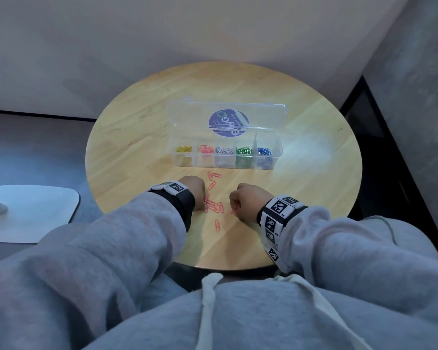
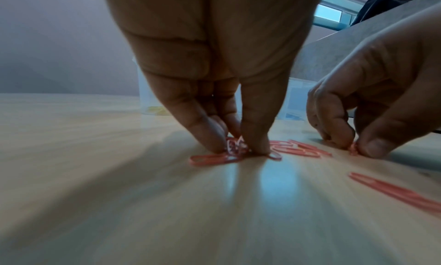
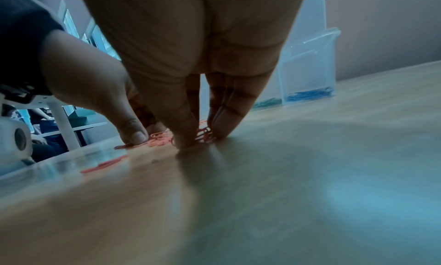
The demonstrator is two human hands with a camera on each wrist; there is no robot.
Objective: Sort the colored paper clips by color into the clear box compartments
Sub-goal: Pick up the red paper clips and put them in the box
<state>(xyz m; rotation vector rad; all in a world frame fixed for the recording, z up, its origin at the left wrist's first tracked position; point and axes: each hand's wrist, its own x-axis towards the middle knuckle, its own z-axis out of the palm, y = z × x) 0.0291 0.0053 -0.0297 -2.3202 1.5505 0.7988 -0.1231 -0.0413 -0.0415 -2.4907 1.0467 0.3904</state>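
The clear box (image 1: 277, 145) stands open at the middle of the round wooden table (image 1: 137, 137); its compartments hold yellow, pink, white, green and blue clips from left to right. Several loose pink paper clips (image 1: 214, 207) lie in front of it between my hands. My left hand (image 1: 203, 207) pinches a small bunch of pink clips (image 2: 235, 149) against the table with thumb and fingertips (image 2: 210, 137). My right hand (image 1: 235, 210) pinches a few pink clips (image 3: 204, 136) on the tabletop; it also shows in the left wrist view as the right hand (image 2: 353, 149).
The box lid (image 1: 228, 117) with a round purple sticker stands up behind the compartments. A white flat base (image 1: 31, 213) lies on the floor to the left. A wall runs behind the table and a dark unit (image 1: 379, 137) stands on the right.
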